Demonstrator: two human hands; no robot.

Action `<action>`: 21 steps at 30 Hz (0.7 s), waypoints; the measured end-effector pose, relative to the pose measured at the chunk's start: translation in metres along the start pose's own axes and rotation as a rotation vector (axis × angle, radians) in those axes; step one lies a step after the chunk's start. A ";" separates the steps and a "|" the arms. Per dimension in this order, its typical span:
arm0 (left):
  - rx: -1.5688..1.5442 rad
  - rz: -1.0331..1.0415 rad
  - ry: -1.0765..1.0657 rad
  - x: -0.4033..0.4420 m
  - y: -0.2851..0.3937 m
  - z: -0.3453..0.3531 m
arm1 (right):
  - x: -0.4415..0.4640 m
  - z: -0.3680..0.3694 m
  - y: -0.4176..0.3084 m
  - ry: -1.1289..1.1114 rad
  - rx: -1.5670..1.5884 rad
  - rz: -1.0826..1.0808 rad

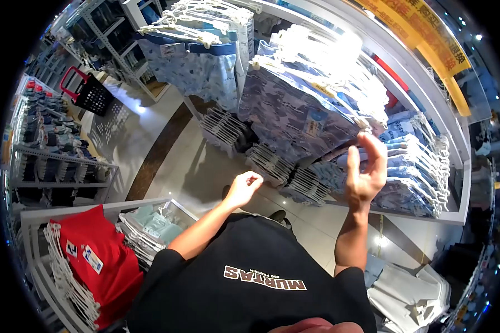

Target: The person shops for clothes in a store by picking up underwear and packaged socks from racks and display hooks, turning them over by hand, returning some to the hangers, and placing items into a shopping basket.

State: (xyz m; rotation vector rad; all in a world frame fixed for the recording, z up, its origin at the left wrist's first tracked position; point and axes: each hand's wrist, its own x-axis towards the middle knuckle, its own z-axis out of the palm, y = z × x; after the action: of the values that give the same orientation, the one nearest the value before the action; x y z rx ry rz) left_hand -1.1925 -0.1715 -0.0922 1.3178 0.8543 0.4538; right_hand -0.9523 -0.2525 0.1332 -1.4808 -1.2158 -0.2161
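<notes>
My right hand (368,172) is raised at the right end of the front row of grey camouflage shorts (294,111). Its thumb and fingers are apart and curved, with nothing seen between them. The fingertips come close to the end of a white hanger (363,124); whether they touch it I cannot tell. A paper tag (315,123) hangs on the front pair. Lower down, my left hand (245,189) hovers in front of my body over the floor, fingers curled together, and no object shows in it.
Pale blue patterned shorts (205,69) hang to the left, and more blue clothes (405,166) to the right. Behind my left arm a rack holds red garments (103,261). White garments (411,291) lie at the lower right. A black basket (94,95) stands on the floor (197,166).
</notes>
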 end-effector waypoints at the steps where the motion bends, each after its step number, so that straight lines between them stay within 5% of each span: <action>1: -0.014 0.014 0.004 0.002 -0.001 -0.009 | 0.012 0.008 -0.004 0.001 -0.052 -0.033; 10: -0.068 0.066 0.061 0.015 0.001 -0.088 | 0.042 0.077 -0.009 -0.083 -0.301 0.020; 17: 0.029 0.054 -0.017 0.033 0.005 -0.128 | 0.046 0.094 -0.017 -0.048 -0.048 0.325; 21: 0.054 0.024 -0.009 0.045 0.037 -0.129 | 0.042 0.079 -0.024 -0.033 -0.213 0.238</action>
State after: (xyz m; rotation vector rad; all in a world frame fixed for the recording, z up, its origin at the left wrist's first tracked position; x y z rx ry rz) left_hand -1.2563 -0.0466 -0.0717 1.3798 0.8489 0.4467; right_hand -0.9898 -0.1695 0.1516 -1.8061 -1.0561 -0.1641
